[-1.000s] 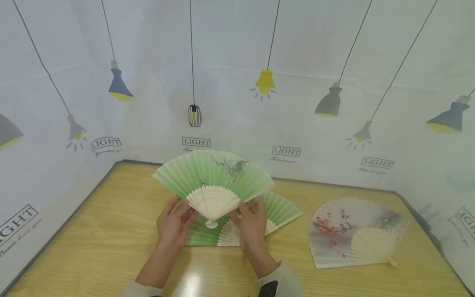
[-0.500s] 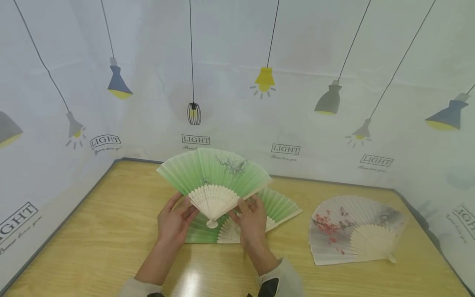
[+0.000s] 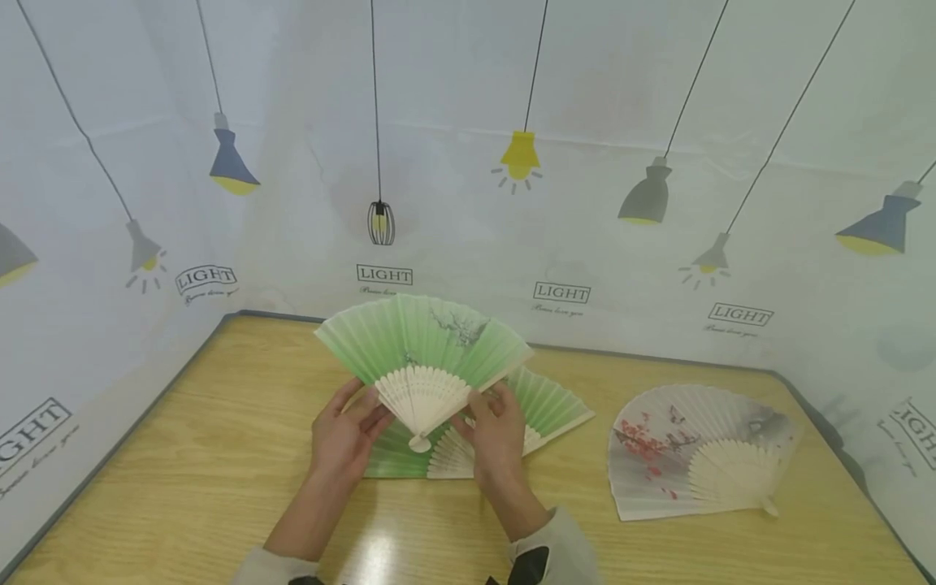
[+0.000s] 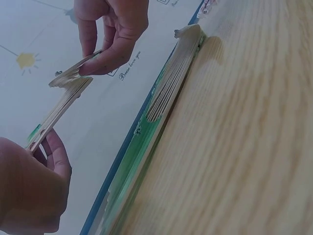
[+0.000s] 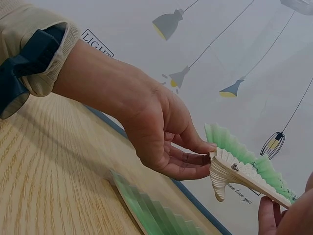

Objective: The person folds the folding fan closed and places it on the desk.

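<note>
In the head view a green folding fan [image 3: 417, 337], spread wide with a dark blossom print and pale slatted ribs, is held above the table. My left hand [image 3: 340, 439] pinches its left outer rib, and my right hand [image 3: 500, 435] grips the right one between thumb and fingers. Its pivot end points down toward me. In both wrist views the held fan [image 4: 61, 110] is off the tabletop, seen nearly edge-on. Beneath it a second green folding fan [image 3: 552, 410] lies spread on the table, partly hidden by the held fan and my hands.
A greyish-white folding fan [image 3: 658, 455] with red blossoms lies spread at the right of the wooden table [image 3: 219, 455]. White sheeting [image 3: 453, 162] printed with hanging lamps stands close behind the table and along both sides.
The held fan's spread has narrowed a little, its left tip moving inward to the right. Both hands keep their hold, almost in place. The other fans have not moved.
</note>
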A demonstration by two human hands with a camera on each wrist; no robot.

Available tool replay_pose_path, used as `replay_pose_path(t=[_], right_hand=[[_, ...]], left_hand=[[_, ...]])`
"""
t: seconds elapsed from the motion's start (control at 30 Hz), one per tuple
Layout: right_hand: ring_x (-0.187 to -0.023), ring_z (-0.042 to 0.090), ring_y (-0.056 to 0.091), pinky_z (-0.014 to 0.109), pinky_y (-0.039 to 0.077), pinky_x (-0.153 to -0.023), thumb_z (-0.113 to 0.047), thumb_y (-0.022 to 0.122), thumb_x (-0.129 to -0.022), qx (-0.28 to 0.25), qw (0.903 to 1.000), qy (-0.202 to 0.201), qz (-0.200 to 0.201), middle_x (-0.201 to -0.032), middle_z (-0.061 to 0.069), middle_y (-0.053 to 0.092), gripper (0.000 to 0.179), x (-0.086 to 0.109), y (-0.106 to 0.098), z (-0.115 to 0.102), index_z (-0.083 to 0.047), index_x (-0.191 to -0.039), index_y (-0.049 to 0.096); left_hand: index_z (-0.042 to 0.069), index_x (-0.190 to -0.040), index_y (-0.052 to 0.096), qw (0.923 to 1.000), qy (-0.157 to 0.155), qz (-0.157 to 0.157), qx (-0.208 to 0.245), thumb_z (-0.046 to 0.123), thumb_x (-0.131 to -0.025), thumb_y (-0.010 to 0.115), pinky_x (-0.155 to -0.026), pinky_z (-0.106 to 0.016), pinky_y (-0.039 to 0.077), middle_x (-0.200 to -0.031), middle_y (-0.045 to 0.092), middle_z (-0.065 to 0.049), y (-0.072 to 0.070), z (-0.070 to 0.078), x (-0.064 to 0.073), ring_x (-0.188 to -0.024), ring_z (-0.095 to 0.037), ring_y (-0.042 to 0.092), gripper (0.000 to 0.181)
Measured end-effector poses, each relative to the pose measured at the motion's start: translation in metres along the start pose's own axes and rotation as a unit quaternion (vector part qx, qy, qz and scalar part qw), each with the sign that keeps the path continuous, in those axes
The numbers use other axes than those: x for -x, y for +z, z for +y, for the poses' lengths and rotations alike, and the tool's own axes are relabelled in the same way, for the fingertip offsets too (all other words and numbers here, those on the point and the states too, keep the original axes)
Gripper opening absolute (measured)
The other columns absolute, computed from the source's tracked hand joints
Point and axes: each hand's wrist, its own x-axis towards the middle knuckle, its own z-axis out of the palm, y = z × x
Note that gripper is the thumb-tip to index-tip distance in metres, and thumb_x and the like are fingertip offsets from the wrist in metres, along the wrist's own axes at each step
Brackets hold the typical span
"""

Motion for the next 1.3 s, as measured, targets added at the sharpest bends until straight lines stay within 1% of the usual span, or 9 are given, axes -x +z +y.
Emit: replay_pose_path(t=[0.13, 0.4, 0.63, 0.73, 0.87, 1.0, 1.17, 1.3], right_hand=[[-0.097, 0.027, 0.061, 0.038, 0.055, -0.085, -0.007, 0.048, -0.099, 0.000, 1.0000, -0.001, 0.000, -0.114, 0.021, 0.055, 0.032, -0.0009, -0.0001, -0.0002, -0.001, -0.131, 0.049], [-0.099, 0.028, 0.060, 0.038, 0.055, -0.085, -0.008, 0.050, -0.099, 0.007, 0.9999, -0.015, 0.001, -0.116, 0.020, 0.052, 0.035, -0.0005, 0.0025, -0.0018, -0.005, -0.134, 0.049], [-0.098, 0.027, 0.059, 0.037, 0.055, -0.084, -0.008, 0.049, -0.100, 0.016, 0.9998, 0.009, 0.005, -0.115, 0.019, 0.053, 0.034, 0.0065, 0.0023, 0.0019, -0.005, -0.134, 0.047], [-0.098, 0.027, 0.060, 0.037, 0.055, -0.085, -0.010, 0.049, -0.100, 0.020, 0.9998, 0.008, -0.001, -0.115, 0.018, 0.054, 0.035, 0.0083, 0.0007, 0.0032, -0.006, -0.136, 0.047], [-0.100, 0.028, 0.059, 0.037, 0.055, -0.086, -0.011, 0.049, -0.101, 0.015, 0.9998, -0.002, -0.014, -0.117, 0.019, 0.053, 0.037, 0.0075, -0.0004, 0.0029, -0.007, -0.137, 0.045], [-0.100, 0.028, 0.059, 0.037, 0.055, -0.085, -0.011, 0.049, -0.101, 0.013, 0.9997, -0.005, -0.018, -0.116, 0.019, 0.053, 0.037, 0.0055, 0.0001, 0.0015, -0.007, -0.138, 0.046], [-0.100, 0.027, 0.060, 0.037, 0.055, -0.085, -0.010, 0.049, -0.100, 0.022, 0.9997, 0.000, -0.014, -0.116, 0.018, 0.054, 0.037, 0.0037, 0.0000, 0.0004, -0.007, -0.137, 0.046], [-0.100, 0.026, 0.060, 0.037, 0.056, -0.084, -0.010, 0.049, -0.100, 0.027, 0.9996, -0.001, -0.012, -0.115, 0.018, 0.055, 0.037, 0.0021, 0.0004, -0.0002, -0.006, -0.136, 0.047]], left_hand=[[-0.001, -0.139, 0.038, 1.0000, -0.004, 0.000, -0.003, -0.001, -0.098, 0.048, -0.088, -0.037, 0.054, -0.091, 0.069, -0.004, 0.0009, 0.0012, 0.0001, -0.085, -0.021, 0.068, 0.042], [-0.002, -0.139, 0.038, 0.9998, -0.006, -0.013, -0.015, -0.001, -0.098, 0.048, -0.089, -0.038, 0.054, -0.091, 0.069, -0.005, 0.0023, 0.0065, 0.0009, -0.086, -0.021, 0.068, 0.042], [-0.004, -0.140, 0.037, 0.9992, -0.014, -0.013, -0.035, -0.003, -0.097, 0.049, -0.087, -0.037, 0.055, -0.092, 0.068, -0.005, -0.0023, 0.0061, 0.0064, -0.084, -0.021, 0.067, 0.044], [-0.004, -0.140, 0.037, 0.9991, -0.015, -0.013, -0.037, -0.003, -0.097, 0.049, -0.086, -0.037, 0.055, -0.091, 0.068, -0.005, -0.0035, 0.0043, 0.0081, -0.083, -0.021, 0.068, 0.044], [-0.005, -0.140, 0.036, 0.9990, -0.010, -0.020, -0.038, -0.002, -0.097, 0.050, -0.086, -0.037, 0.055, -0.091, 0.068, -0.005, -0.0027, 0.0031, 0.0066, -0.085, -0.021, 0.068, 0.045], [-0.007, -0.140, 0.036, 0.9990, -0.003, -0.023, -0.039, -0.002, -0.097, 0.051, -0.086, -0.037, 0.055, -0.091, 0.068, -0.005, -0.0012, 0.0029, 0.0039, -0.085, -0.021, 0.067, 0.045], [-0.006, -0.138, 0.038, 0.9989, -0.011, -0.021, -0.041, -0.004, -0.096, 0.050, -0.085, -0.037, 0.055, -0.091, 0.068, -0.005, 0.0005, 0.0032, 0.0027, -0.084, -0.020, 0.068, 0.044], [-0.006, -0.139, 0.038, 0.9986, -0.013, -0.025, -0.045, -0.003, -0.096, 0.051, -0.086, -0.038, 0.055, -0.093, 0.068, -0.005, 0.0022, 0.0044, 0.0024, -0.086, -0.021, 0.068, 0.044]])
